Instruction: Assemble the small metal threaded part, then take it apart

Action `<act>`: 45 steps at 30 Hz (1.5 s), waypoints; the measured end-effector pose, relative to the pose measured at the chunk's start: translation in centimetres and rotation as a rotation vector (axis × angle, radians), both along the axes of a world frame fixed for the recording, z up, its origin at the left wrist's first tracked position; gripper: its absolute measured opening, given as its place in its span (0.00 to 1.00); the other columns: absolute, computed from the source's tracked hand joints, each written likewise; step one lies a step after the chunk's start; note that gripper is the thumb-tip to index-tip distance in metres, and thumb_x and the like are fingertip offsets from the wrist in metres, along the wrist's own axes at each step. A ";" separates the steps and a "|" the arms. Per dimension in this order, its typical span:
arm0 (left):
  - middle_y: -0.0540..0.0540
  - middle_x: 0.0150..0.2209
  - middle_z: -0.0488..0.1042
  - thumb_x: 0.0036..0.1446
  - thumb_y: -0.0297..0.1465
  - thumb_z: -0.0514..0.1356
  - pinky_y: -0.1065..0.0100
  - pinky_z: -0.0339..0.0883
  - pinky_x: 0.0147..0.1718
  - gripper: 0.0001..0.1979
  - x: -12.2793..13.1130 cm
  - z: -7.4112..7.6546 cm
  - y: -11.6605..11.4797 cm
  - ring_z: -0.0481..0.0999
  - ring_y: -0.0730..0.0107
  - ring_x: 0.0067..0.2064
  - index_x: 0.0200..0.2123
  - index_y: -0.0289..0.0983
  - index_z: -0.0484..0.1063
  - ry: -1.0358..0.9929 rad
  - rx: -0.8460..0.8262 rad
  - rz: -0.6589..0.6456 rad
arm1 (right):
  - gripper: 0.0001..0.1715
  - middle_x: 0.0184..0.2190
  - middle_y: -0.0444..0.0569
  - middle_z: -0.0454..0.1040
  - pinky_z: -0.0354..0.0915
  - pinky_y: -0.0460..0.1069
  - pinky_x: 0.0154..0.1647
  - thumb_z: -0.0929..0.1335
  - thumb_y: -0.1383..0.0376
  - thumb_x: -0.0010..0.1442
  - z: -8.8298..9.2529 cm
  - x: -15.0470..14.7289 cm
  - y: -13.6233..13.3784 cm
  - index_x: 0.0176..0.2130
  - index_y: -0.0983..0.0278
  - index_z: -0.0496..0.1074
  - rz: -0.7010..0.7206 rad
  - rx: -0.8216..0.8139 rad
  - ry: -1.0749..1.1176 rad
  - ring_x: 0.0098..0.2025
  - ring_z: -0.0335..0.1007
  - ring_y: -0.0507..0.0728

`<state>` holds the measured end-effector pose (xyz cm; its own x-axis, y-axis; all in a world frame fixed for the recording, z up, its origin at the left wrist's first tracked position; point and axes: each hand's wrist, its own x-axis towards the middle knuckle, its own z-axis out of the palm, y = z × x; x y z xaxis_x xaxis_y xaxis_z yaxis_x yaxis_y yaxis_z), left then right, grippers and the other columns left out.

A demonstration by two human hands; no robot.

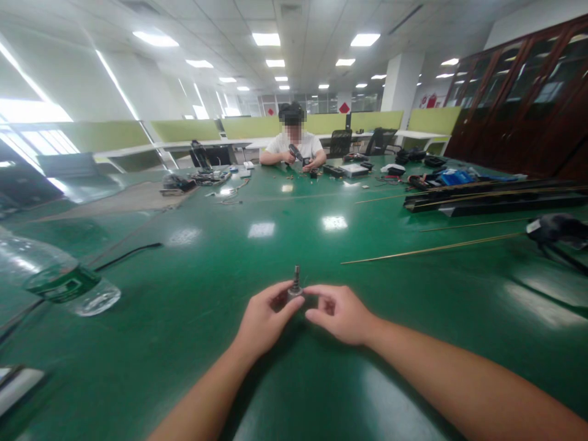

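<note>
To the right of the bottle (pixel 64 278), over the green bench (pixel 184 337), a metal part (pixel 296 285) is held with its stem (pixel 296 274) upright; whether its underside touches the surface cannot be told. The left hand (pixel 263 321), on the side toward the bottle, has its fingers (pixel 289 310) clamped on the rounded base (pixel 295 293). The right hand (pixel 342 315), farther from the bottle, holds its thumb (pixel 316 316) and forefinger (pixel 316 290) apart, the fingertip at the far side of the base; actual contact is hard to make out. For steady handling, the left grip seems best kept low on the base, firm enough to stop the stem leaning but leaving its top uncovered. The right forefinger would do well to press lightly and square to the base, since a sideways shove could tip so small a piece or roll it out of the pinch. Elbow room looks fair: the brass rod (pixel 413 252) lies beyond both hands and well to the right of the bottle, while the black cable (pixel 133 252) ends just beside the bottle, well apart from the work.
</note>
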<state>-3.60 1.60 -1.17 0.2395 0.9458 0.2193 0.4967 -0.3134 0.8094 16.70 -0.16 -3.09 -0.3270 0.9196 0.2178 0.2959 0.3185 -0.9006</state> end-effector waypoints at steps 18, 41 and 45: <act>0.44 0.42 0.79 0.54 0.37 0.67 0.63 0.72 0.45 0.16 0.0 0.1 -0.3 0.78 0.62 0.42 0.45 0.38 0.76 -0.021 0.126 -0.046 | 0.18 0.21 0.38 0.66 0.57 0.44 0.25 0.70 0.66 0.58 0.1 -0.1 0.1 0.49 0.65 0.74 -0.036 -0.006 0.011 0.22 0.61 0.49; 0.45 0.42 0.77 0.58 0.34 0.65 0.66 0.70 0.44 0.12 0.1 0.5 -0.7 0.75 0.65 0.43 0.46 0.43 0.78 0.090 0.273 -0.210 | 0.11 0.35 0.47 0.77 0.67 0.46 0.34 0.70 0.69 0.54 -0.3 -0.3 0.2 0.41 0.64 0.74 -0.092 0.073 0.052 0.33 0.72 0.53; 0.44 0.42 0.77 0.57 0.32 0.65 0.65 0.70 0.44 0.13 0.1 0.4 -0.6 0.75 0.64 0.44 0.46 0.41 0.77 0.088 0.284 -0.210 | 0.09 0.34 0.47 0.78 0.67 0.46 0.35 0.70 0.69 0.55 0.0 -0.3 0.1 0.39 0.64 0.75 -0.083 0.082 0.035 0.33 0.73 0.54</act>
<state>-3.48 0.98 -0.73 0.4515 0.7784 0.4361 0.4615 -0.6221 0.6325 16.40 -0.07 -3.14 -0.2414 0.9217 0.3038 0.2927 0.3676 -0.8827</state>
